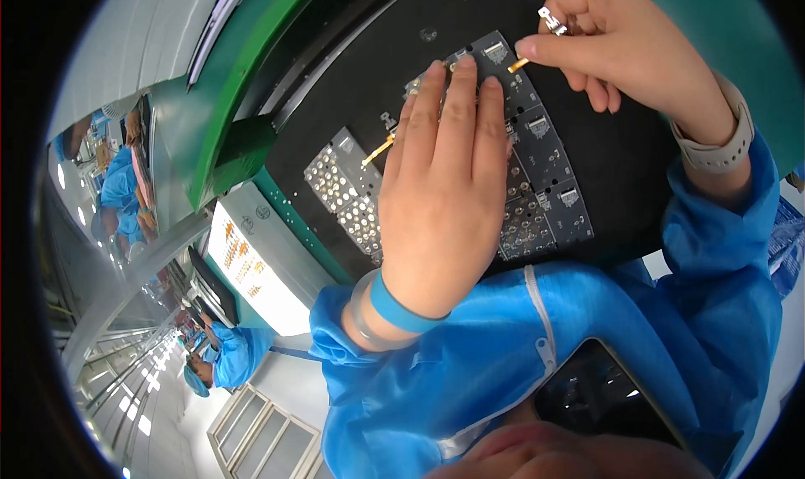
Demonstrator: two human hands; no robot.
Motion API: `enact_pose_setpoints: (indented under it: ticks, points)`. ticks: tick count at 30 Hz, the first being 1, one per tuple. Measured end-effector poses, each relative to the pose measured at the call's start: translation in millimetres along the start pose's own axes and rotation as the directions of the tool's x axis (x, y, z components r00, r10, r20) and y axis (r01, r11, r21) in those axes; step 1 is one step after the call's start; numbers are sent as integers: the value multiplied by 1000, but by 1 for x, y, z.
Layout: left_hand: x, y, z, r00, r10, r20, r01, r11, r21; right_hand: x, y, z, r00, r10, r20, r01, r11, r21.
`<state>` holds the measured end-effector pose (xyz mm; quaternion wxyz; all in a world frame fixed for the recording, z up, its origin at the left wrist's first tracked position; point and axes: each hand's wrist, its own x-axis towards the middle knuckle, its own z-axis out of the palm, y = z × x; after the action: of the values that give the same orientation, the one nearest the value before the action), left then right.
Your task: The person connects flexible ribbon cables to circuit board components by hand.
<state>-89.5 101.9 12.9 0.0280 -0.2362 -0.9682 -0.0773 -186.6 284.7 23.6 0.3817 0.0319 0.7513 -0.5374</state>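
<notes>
My left hand (449, 169) lies flat with its fingers stretched over a panel of dark circuit boards (541, 160), covering much of its middle. Between thumb and bent fingers, my right hand (608, 51) pinches a small flex cable (519, 64). Its orange end points down at the panel's upper right corner, by a white connector; whether it touches the board I cannot tell. A silvery metal piece (551, 21) sticks out above the same fingers. Beside my left fingers, another orange flex cable (379, 150) rests near a board section with many round shiny spots (340, 177).
The boards lie on a black mat (620, 202), bordered by a raised green rim (251, 85). To the left stands a white tray or sheet (268, 290) bearing several orange pieces. Further off, people in blue (239, 353) sit at work. A dark phone-like screen (599, 391) shows near my chest.
</notes>
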Motion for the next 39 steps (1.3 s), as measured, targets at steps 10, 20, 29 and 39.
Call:
enact_pose_setpoints:
  ticks: [10, 20, 29, 39]
  points:
    - [3, 0, 9, 999, 25, 23, -28, 990, 139, 2, 40, 9, 969, -243, -40, 236, 963, -133]
    - [4, -4, 9, 999, 43, -5, -42, 988, 147, 0, 37, 12, 966, -251, -53, 243, 962, -123]
    - [6, -1, 3, 998, -3, 66, -4, 994, 113, 0, 37, 10, 964, -264, -45, 256, 958, -129]
    - [9, 3, 4, 998, -23, 63, 16, 994, 113, -1, 40, 8, 962, -263, -68, 256, 962, -93]
